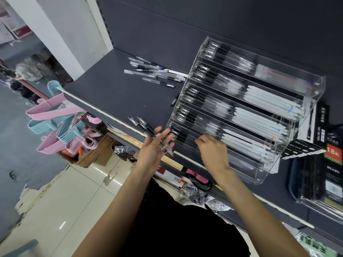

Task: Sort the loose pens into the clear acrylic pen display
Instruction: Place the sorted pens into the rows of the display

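Note:
A clear acrylic pen display (313, 84) with several stepped tiers stands on the dark grey shelf (115, 93), its rows filled with black-grip and white pens. My left hand (155, 149) is at the shelf's front edge, palm up, holding a bundle of clear black-grip pens (143, 127) that fan out to the upper left. My right hand (213, 151) reaches into the lowest front tier, fingers curled; whether it holds a pen is hidden by blur. A pile of loose pens (154, 73) lies on the shelf to the display's left. One small black cap or pen (173, 102) lies beside the display.
Black boxes and packs of stationery (323, 164) sit right of the display. Pink and blue hangers (55, 123) hang off the shelf's left end. Boxes and packaged goods (194, 179) fill the lower shelf, above a tiled floor (70, 201).

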The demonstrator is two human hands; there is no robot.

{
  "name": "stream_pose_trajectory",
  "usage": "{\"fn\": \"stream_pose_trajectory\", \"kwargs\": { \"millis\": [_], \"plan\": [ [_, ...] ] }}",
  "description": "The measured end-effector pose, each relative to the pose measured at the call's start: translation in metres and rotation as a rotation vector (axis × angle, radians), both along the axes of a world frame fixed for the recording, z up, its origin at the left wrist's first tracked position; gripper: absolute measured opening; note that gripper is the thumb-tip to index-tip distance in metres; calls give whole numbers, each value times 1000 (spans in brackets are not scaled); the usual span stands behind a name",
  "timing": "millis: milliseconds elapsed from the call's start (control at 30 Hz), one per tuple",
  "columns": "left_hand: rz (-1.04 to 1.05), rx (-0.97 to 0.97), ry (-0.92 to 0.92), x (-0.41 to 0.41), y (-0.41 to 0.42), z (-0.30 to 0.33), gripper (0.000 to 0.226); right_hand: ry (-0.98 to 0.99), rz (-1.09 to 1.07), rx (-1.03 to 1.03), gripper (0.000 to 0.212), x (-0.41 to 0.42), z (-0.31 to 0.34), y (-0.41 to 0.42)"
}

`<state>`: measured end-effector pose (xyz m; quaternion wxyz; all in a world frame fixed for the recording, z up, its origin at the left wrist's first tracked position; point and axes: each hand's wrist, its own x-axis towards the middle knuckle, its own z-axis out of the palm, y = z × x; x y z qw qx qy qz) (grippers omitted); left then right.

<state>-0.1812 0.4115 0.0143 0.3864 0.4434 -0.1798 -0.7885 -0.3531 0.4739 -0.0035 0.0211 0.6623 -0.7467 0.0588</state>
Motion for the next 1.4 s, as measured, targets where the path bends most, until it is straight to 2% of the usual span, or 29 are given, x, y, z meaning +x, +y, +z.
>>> {"fn": "stream_pose_trajectory", "kwargs": {
  "millis": [100, 167, 333, 467, 500, 600, 800, 967, 1067, 1133, 1167, 1267, 1400],
  "plan": [
    [1, -3, 88, -1, 2, 3, 29, -390, -76, -149, 20, 11, 14, 4],
    [-8, -16, 130, -5, 5, 5, 28, -656, -126, -168, 18, 26, 30, 5],
    [-102, -80, 104, -20, 19, 9, 31, -703, -91, -93, 20, 44, 28, 6],
    [-174, -156, 4, -24, 19, 10, 31, -814, -194, -84, 22, 24, 31, 15],
    [-171, -163, -22, -23, 17, 10, 30, -766, -222, -101, 22, 15, 30, 19],
    [-85, -134, -61, -11, 11, 5, 27, -412, -221, -133, 18, -8, 21, 27],
    [8, -17, -57, 6, 9, -3, 25, 72, -3, -35, 22, -12, 5, 14],
    [-39, 19, -30, 9, 13, -3, 33, 204, 88, 32, 30, -7, 7, -3],
    [-39, -4, -10, 8, 15, -3, 36, 194, 112, 46, 29, -8, 7, -7],
    [-40, -38, -6, 7, 15, -1, 34, 46, 86, 24, 18, -3, 11, -6],
    [-33, -52, 11, 6, 15, 0, 33, -101, 72, -4, 12, 3, 13, -5],
    [-18, -69, 39, 3, 16, 1, 34, -617, 18, 7, 18, 32, 27, -6],
    [-48, -102, 12, -3, 19, 5, 36, -830, -39, 3, 15, 51, 26, -6]
  ]
}}
